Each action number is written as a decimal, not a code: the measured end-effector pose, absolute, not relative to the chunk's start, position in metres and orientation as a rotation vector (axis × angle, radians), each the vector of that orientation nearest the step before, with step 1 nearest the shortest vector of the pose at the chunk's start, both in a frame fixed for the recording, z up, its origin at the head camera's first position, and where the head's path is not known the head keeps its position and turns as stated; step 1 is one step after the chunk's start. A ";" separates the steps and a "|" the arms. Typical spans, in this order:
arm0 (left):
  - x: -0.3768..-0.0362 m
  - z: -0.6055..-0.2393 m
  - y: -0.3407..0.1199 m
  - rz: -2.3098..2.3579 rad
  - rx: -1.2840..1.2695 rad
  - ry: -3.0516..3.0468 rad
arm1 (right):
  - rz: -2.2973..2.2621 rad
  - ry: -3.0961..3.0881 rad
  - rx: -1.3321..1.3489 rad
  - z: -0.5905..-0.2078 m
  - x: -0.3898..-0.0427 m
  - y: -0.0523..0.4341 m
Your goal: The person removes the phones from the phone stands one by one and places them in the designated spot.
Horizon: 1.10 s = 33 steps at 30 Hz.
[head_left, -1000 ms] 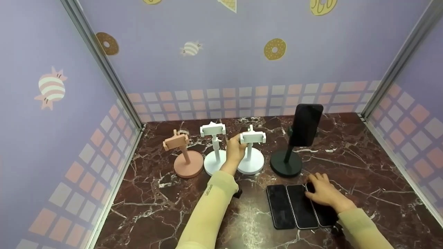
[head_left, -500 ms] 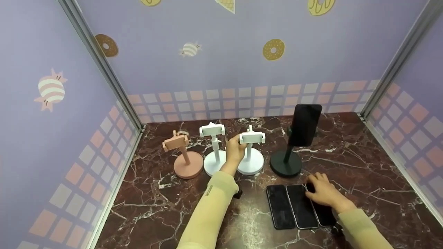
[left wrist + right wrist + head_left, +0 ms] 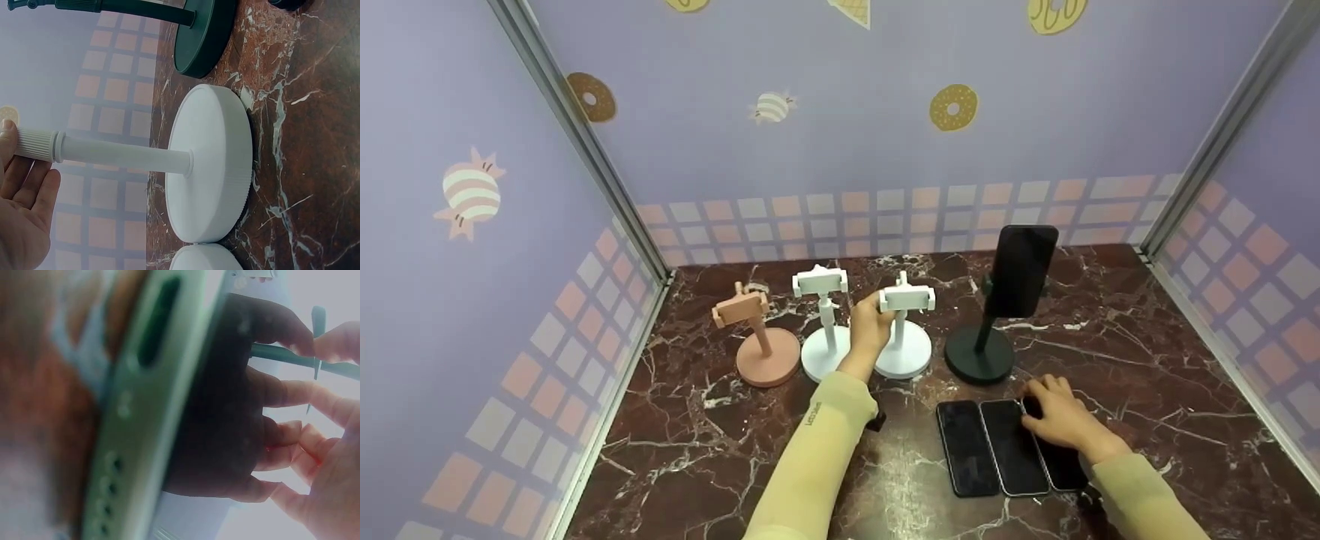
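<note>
My left hand (image 3: 870, 322) holds a white phone stand (image 3: 901, 352) by the neck, just under its clamp. In the left wrist view the thumb and fingers wrap a ribbed collar (image 3: 35, 144) at the top of the pole, and the round base rests on the tabletop. My right hand (image 3: 1063, 418) grips the far end of the rightmost phone (image 3: 1065, 469), thumb by its left edge and fingers bent over it. Up close in the right wrist view, this phone's silver bottom edge (image 3: 140, 410) shows a charging port and speaker holes. The hand partly hides the phone.
Beside the gripped phone lie a middle phone (image 3: 1014, 450) and a left phone (image 3: 969, 450). A black stand (image 3: 981, 356) holds an upright phone (image 3: 1023, 270). Left of my left hand stand another white stand (image 3: 821, 352) and a pink stand (image 3: 769, 360). Patterned panels (image 3: 825, 150) surround the marble tabletop (image 3: 697, 450).
</note>
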<state>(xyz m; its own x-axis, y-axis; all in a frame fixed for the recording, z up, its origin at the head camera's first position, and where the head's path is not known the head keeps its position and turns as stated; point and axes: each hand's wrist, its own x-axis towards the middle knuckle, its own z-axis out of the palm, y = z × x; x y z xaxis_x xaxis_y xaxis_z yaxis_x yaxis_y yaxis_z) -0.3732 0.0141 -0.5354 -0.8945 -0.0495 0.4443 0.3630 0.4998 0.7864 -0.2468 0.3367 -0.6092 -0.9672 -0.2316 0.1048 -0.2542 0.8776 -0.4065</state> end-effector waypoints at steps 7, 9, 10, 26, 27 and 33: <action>-0.374 -0.536 0.014 -1.336 -0.256 -2.337 | 0.661 -2.981 0.382 -0.610 -0.247 0.337; -0.375 -0.536 0.015 -1.328 -0.253 -2.338 | 0.660 -2.977 0.383 -0.611 -0.246 0.337; -0.375 -0.536 0.015 -1.331 -0.251 -2.338 | 0.662 -2.974 0.385 -0.611 -0.246 0.337; -0.372 -0.534 0.016 -1.355 -0.208 -2.356 | 0.667 -2.945 0.415 -0.611 -0.243 0.338; -0.372 -0.534 0.016 -1.357 -0.209 -2.351 | 0.669 -2.938 0.421 -0.611 -0.244 0.338; -0.372 -0.536 0.017 -1.362 -0.219 -2.323 | 0.681 -2.921 0.439 -0.612 -0.244 0.339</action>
